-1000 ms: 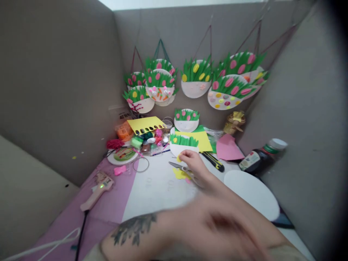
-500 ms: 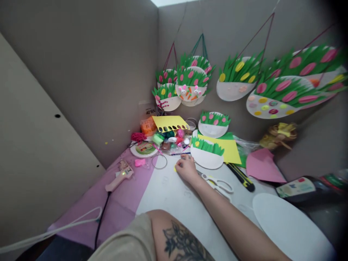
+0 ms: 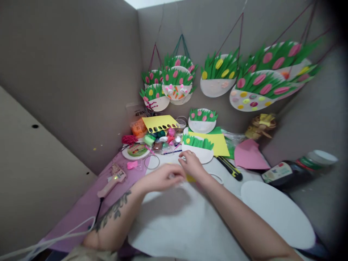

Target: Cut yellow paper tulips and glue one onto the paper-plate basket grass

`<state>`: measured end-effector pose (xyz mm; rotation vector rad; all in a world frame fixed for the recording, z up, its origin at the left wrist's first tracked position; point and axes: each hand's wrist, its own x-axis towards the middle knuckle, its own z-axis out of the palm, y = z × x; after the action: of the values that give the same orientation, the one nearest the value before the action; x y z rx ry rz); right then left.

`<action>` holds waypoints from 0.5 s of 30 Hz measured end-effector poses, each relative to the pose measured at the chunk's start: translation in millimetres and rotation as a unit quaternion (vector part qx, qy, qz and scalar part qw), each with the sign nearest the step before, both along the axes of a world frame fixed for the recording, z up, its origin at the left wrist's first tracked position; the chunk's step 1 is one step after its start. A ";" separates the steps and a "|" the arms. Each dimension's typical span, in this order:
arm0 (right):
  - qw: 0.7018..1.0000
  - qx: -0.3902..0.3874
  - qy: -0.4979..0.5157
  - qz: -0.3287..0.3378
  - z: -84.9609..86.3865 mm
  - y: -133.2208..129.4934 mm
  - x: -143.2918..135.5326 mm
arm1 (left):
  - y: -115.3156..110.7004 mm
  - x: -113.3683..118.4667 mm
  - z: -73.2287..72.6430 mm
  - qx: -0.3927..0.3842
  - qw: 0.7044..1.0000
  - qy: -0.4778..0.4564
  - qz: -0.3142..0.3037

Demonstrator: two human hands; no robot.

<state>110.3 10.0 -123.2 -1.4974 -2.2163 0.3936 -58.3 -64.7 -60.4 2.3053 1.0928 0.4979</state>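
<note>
My right hand [image 3: 191, 165] is over the white tabletop, just in front of a white half-plate [image 3: 202, 155] with green paper grass and one yellow oval. Its fingers are curled together, and whatever they hold, if anything, is hidden. Beside it on the left, my left hand [image 3: 163, 177] hovers over the table, smeared by motion, so its grip is unclear. A yellow paper piece [image 3: 190, 178] shows between the hands. Part of the white scissors handle [image 3: 217, 177] sticks out behind my right forearm.
A pink glue gun [image 3: 114, 181] lies left on purple cloth. Modelling clay packs [image 3: 163, 139] and yellow paper [image 3: 221, 145] are at the back. A black-yellow cutter [image 3: 230, 168], dark bottle [image 3: 288, 172] and white plate [image 3: 274, 210] are right. Decorated half-plates [image 3: 176, 88] hang on the wall.
My left hand has come into view from below and is beside my right hand. The knee that was in front has gone from view. The view has turned slightly right.
</note>
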 end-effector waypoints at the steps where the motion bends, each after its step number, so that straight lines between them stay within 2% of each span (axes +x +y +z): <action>1: 0.999 -0.008 -0.042 0.005 3.9 -4.0 10.1 | 6.3 -13.5 -3.3 0.027 0.992 0.062 0.109; 2: 0.996 -0.013 -0.085 -0.002 5.9 -9.0 19.4 | 11.6 -25.8 -9.2 0.056 0.967 0.136 0.209; 3: 0.992 -0.013 -0.124 -0.011 5.7 -14.4 27.4 | 15.5 -36.3 -17.0 0.073 0.938 0.205 0.271; 5: 0.983 -0.016 -0.180 -0.028 0.1 -24.0 39.0 | 19.2 -50.3 -34.6 0.067 0.908 0.287 0.297; 8: 0.976 -0.027 -0.212 -0.045 -12.2 -30.2 47.2 | 17.6 -56.6 -51.2 0.085 0.902 0.311 0.286; 11: 0.979 -0.014 -0.191 -0.072 -6.9 -33.1 47.1 | 15.6 -55.4 -48.0 0.119 0.920 0.238 0.287; 13: 0.990 0.038 -0.122 -0.060 14.1 -43.6 42.2 | 17.1 -52.4 -39.5 0.123 0.939 0.133 0.293; 15: 0.990 0.138 0.019 0.021 45.1 -65.3 33.9 | 21.7 -45.5 -30.9 0.113 0.947 0.006 0.302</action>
<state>144.2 -55.2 -78.1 -1.2884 -2.1725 0.1200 -103.8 -43.0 -91.2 2.1248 1.8406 0.8758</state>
